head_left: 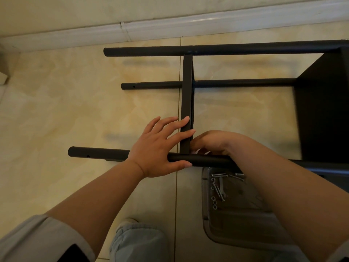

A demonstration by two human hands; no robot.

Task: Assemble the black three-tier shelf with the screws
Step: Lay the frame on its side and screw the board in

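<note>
The left hand (157, 148) lies on the near pole (207, 161) of the black shelf (321, 110), fingers straight and spread. Its thumb runs along the near side of that pole and its fingertips press the edge of the middle shelf board (187, 103), which stands on edge and meets the pole at a right angle. Just right of that board, the right hand (211, 141) reaches over the same pole with its fingers curled down at the corner where board and pole join; they are hidden, so I cannot tell whether they hold anything.

The shelf lies on its side on the tiled floor (75, 110). Beyond the near pole, a second pole (236, 83) passes the board at mid-length, and a third pole (226, 48) lies farthest away, along the white skirting (170, 28). To the right of the middle board, well apart, a larger black panel (324, 120) joins the poles.

On the near side of the near pole, partly under the right forearm, a clear plastic tray (234, 239) rests on the floor with loose screws (219, 191) and small nuts (214, 202). Nearer still, a knee in pale jeans (139, 241) shows.
</note>
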